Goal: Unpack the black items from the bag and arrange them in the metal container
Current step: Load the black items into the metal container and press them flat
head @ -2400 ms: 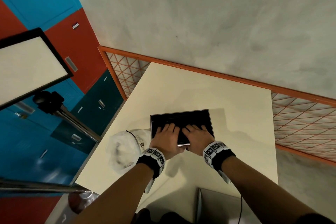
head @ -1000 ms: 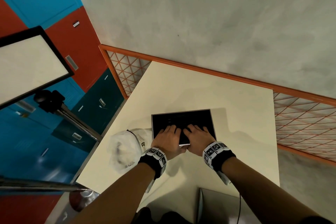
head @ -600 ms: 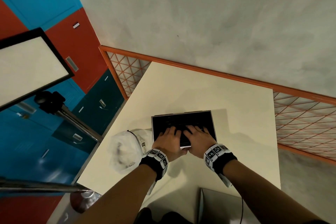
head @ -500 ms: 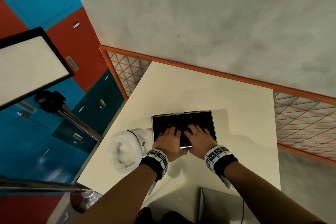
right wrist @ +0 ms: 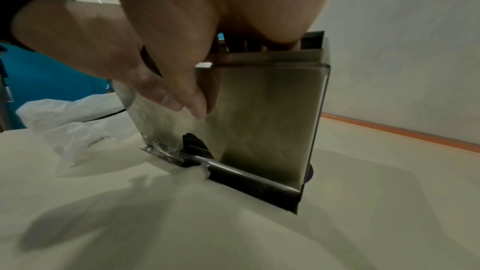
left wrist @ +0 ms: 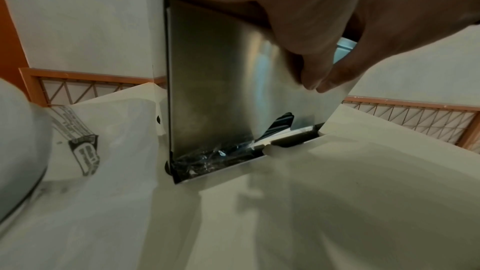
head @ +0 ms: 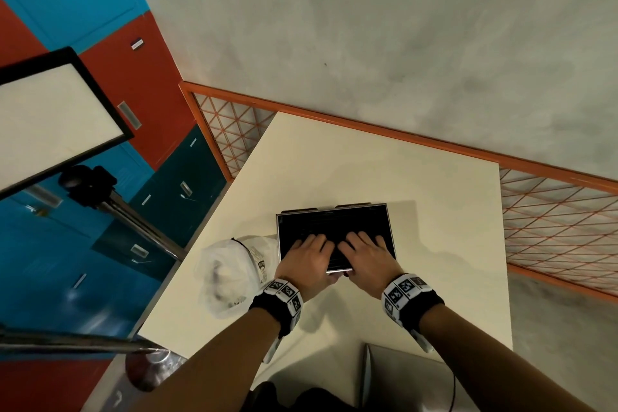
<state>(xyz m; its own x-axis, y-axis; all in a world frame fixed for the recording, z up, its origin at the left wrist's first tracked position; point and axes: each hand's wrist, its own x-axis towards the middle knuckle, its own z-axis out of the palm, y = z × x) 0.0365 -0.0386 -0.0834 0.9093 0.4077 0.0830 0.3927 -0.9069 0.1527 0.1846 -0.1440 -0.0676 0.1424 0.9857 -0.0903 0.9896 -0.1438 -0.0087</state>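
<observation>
A rectangular metal container [head: 390, 227] stands on the cream table [head: 368, 164], packed with black items [head: 321, 222]. Both hands hold its near wall. My left hand [head: 309, 254] and right hand [head: 364, 256] reach over the rim onto the black items, with thumbs on the outer wall [left wrist: 221, 79]. In the wrist views a slot at the wall's foot shows a black ribbed item [left wrist: 280, 124] [right wrist: 193, 145] and crinkled clear wrap [left wrist: 207, 157]. The container leans towards me, baring two black feet at its far edge. A crumpled white bag [head: 227, 274] lies just left of it.
A light panel [head: 50, 117] on a metal stand [head: 133, 221] hangs over the table's left side. An orange mesh fence [head: 551, 221] runs behind and to the right. A grey flat object [head: 401, 375] lies at the near edge. Blue and red lockers fill the left.
The container has tipped slightly towards me, so the black feet at its far edge now show. Both hands stay on its near wall, fingers a little further in.
</observation>
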